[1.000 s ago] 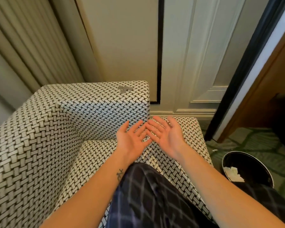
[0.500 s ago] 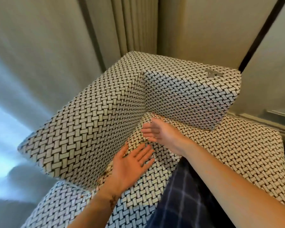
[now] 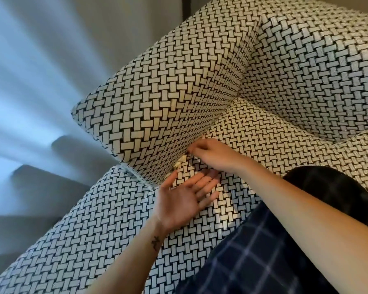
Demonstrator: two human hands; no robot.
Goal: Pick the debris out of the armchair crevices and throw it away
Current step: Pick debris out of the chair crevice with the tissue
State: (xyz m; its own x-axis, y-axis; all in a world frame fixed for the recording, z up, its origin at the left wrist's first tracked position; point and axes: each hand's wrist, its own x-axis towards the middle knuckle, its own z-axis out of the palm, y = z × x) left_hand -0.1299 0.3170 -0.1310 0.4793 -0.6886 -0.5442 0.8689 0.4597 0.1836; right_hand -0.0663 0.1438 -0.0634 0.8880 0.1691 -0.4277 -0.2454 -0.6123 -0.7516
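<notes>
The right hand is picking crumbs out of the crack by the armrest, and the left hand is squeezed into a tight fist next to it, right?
Not quite. The head view shows the left hand open and flat, palm up on the seat, not in a fist. The right hand does reach the crack by the armrest, where pale debris sits.

Both arms are bare — no sleeves. The left hand (image 3: 182, 200) has a small dark tattoo (image 3: 156, 242) by its wrist. The dark blue checked trousers (image 3: 257, 259) have thin pale lines.
</notes>
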